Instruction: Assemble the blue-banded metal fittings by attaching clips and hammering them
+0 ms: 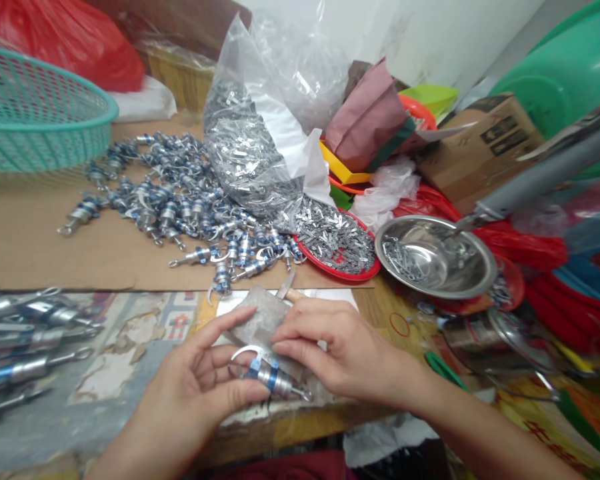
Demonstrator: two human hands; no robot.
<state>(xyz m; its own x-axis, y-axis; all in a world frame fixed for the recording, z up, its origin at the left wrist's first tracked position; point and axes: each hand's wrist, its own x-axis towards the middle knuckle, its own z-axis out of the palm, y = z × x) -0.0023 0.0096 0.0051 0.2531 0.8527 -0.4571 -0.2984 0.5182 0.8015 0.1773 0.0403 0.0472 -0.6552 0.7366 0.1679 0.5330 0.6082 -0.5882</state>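
My left hand (pixel 205 380) is closed on a small metal cylinder fitting (pixel 275 378) with blue bands, a curved white-silver hook at one end and a small eye at the other. The fitting lies tilted over the front edge of a grey metal block (pixel 257 313). Above it, my right hand (pixel 330 340) has its fingers curled, thumb and forefinger pressed together close to the fitting. A small hammer (pixel 286 285) with a light wooden handle runs into that hand; most of the handle is hidden. Whether the fingertips also pinch something small cannot be made out.
Many similar fittings (pixel 180 207) are heaped on cardboard behind the block, with longer ones (pixel 30 353) at left. A bag (pixel 250 147) of small metal parts leans by a red plate (pixel 340 275). At right stand a steel bowl (pixel 433 290) and a grey lever (pixel 545 170).
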